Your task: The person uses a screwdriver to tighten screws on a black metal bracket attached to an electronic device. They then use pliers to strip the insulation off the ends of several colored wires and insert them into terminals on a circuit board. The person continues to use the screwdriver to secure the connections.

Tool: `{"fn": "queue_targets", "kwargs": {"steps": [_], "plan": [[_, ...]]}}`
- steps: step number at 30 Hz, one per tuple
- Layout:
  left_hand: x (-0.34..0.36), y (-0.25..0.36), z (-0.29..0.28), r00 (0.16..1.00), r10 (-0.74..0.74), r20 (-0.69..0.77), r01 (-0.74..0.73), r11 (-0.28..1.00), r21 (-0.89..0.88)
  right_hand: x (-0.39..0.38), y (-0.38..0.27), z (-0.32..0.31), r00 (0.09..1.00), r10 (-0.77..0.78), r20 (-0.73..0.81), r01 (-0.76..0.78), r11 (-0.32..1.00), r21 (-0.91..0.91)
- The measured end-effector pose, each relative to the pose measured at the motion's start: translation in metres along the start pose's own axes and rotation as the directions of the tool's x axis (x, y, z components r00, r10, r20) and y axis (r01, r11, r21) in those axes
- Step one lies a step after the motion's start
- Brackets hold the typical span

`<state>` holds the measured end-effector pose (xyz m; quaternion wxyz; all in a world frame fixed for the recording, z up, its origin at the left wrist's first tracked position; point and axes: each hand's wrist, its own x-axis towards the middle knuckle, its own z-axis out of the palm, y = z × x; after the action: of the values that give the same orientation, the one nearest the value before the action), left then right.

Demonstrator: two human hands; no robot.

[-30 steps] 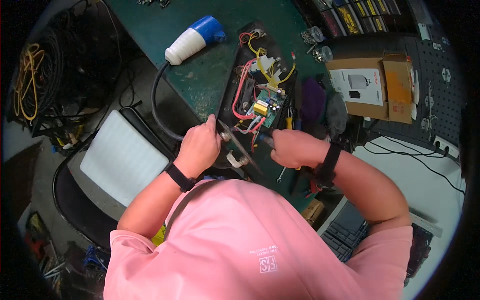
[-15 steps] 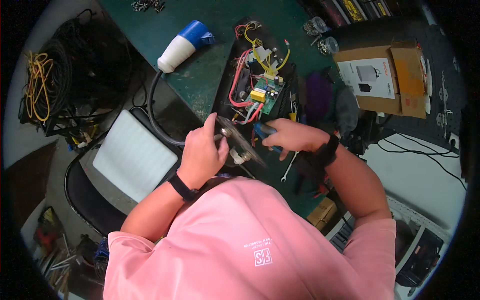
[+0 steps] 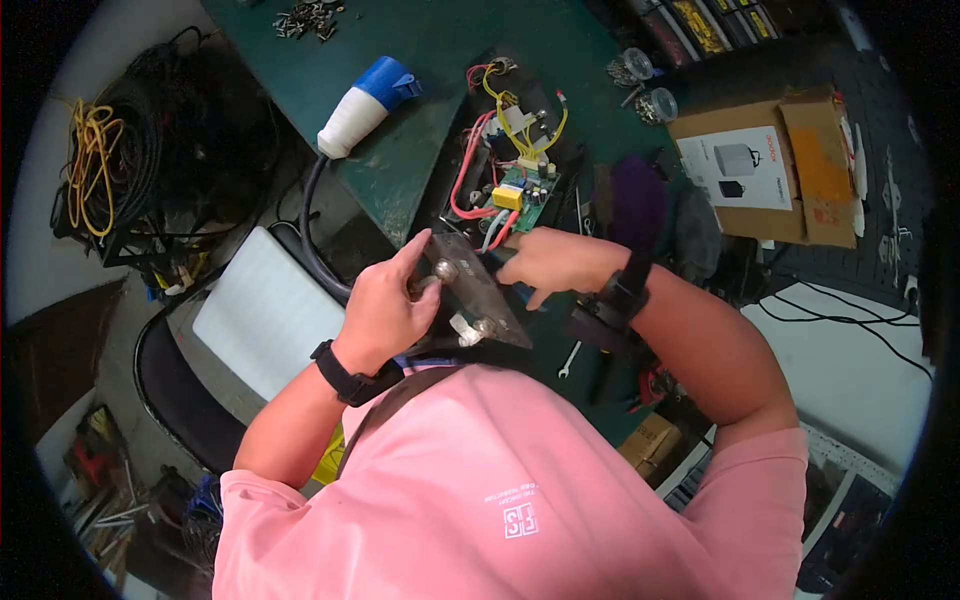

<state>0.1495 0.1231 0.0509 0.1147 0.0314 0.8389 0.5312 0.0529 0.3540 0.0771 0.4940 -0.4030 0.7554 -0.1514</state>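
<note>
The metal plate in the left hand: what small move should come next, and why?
Perhaps the left hand could ease the metal plate slightly back from the red wires: its far end sits close to them, near where the right hand reaches in. Go gently, as I can't tell whether any wire joins it.

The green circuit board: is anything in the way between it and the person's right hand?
Only wiring: a red wire and a grey wire come off the near end of the green circuit board, beside the right hand. Nothing else visible stands between; the dark plate in the left hand is off to the left.
</note>
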Motion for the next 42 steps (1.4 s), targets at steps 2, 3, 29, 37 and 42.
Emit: {"fn": "queue_targets", "kwargs": {"steps": [2,3,29,37,42], "plan": [[0.0,-0.005,0.001,1.0,0.028,-0.012,-0.028,1.0,0.012,0.001,-0.016,-0.015,0.992,-0.098,0.085,0.117,0.96,-0.255],[0.002,-0.006,0.001,0.999,0.045,-0.015,-0.045,0.999,0.016,0.003,-0.017,-0.015,0.992,-0.089,0.088,0.111,0.951,-0.287],[0.0,-0.027,0.0,0.999,0.042,0.026,-0.041,0.998,-0.036,0.013,-0.047,0.004,0.805,0.573,-0.152,-0.467,0.77,0.434],[-0.001,-0.027,-0.001,0.999,-0.032,0.029,0.034,0.997,-0.073,0.011,-0.033,0.022,0.722,0.691,0.039,-0.454,0.429,0.781],[-0.002,-0.03,0.001,0.999,0.042,-0.018,-0.043,0.998,-0.048,0.01,-0.031,0.024,0.742,0.669,0.042,-0.411,0.405,0.817]]}}
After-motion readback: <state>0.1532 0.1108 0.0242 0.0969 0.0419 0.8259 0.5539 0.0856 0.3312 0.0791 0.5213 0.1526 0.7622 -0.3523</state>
